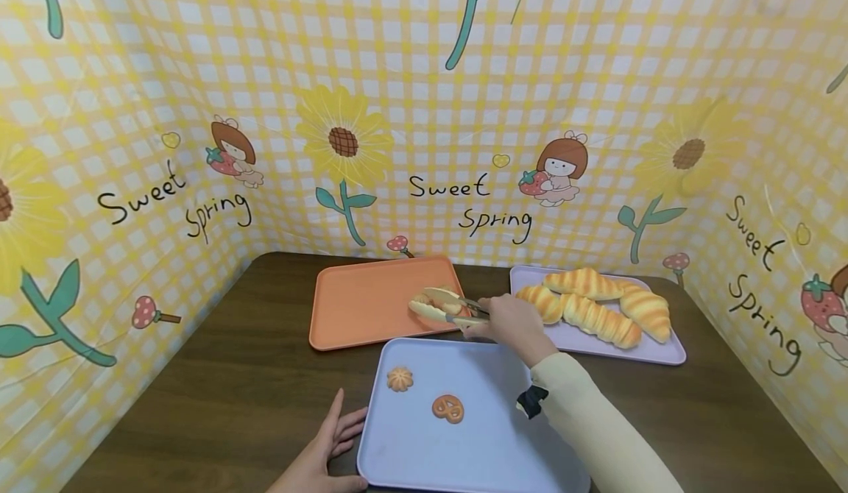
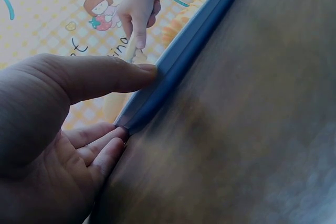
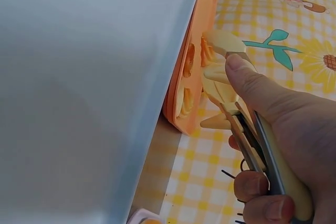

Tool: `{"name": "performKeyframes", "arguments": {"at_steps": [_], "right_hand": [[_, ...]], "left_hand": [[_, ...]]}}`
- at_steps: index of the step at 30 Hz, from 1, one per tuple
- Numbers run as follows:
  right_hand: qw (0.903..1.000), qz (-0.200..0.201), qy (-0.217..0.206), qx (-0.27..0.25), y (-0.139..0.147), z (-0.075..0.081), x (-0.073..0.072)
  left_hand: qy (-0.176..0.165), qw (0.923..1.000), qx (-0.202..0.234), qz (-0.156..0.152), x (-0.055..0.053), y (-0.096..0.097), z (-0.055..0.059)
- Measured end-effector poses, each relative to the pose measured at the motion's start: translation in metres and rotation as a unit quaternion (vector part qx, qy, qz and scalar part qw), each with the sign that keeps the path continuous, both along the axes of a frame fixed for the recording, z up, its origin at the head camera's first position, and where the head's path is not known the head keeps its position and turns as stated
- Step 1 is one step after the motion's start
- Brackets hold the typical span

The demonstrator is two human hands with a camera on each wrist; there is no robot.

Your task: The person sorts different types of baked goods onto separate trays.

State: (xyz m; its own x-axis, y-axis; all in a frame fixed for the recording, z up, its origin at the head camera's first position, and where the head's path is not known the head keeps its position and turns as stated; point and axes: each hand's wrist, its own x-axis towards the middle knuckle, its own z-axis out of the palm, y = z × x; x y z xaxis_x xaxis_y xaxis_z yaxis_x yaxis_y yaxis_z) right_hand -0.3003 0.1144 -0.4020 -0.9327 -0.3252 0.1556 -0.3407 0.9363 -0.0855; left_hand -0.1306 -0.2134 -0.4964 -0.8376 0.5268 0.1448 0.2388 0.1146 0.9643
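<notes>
My right hand (image 1: 515, 324) grips a pair of tongs (image 3: 262, 150) with cream-coloured tips. The tips reach over the right end of the orange tray (image 1: 364, 302), around small golden-brown pastries (image 1: 445, 302) that they partly hide. Against the left edge of the light blue tray (image 1: 411, 456) rests my left hand (image 1: 324, 445), its thumb and fingers spread along the rim. A flower-shaped cookie (image 1: 400, 379) and a pretzel-shaped cookie (image 1: 448, 409) lie on the blue tray, apart from each other.
At the back right, a lilac tray (image 1: 662, 355) carries several large bread rolls (image 1: 599, 320), close to my right hand. All the trays are on a dark wooden table (image 1: 218, 375). A yellow checked cloth (image 1: 437, 110) stands around the back and sides.
</notes>
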Motion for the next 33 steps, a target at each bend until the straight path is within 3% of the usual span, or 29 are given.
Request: {"name": "performKeyframes", "arguments": {"at_steps": [11,21,33], "right_hand": [[0.9996,-0.022,-0.005,-0.018,-0.008,-0.009,-0.026],[0.998,-0.054,-0.008,-0.033,-0.01,-0.019,-0.038],[0.996,-0.078,-0.024,-0.037,-0.014,-0.022,-0.045]], "left_hand": [[0.001,1.0,0.003,-0.006,-0.001,-0.001,-0.001],[0.01,0.9998,0.008,-0.013,-0.002,-0.002,-0.002],[-0.001,1.0,-0.005,0.007,0.0,0.0,-0.001]]}}
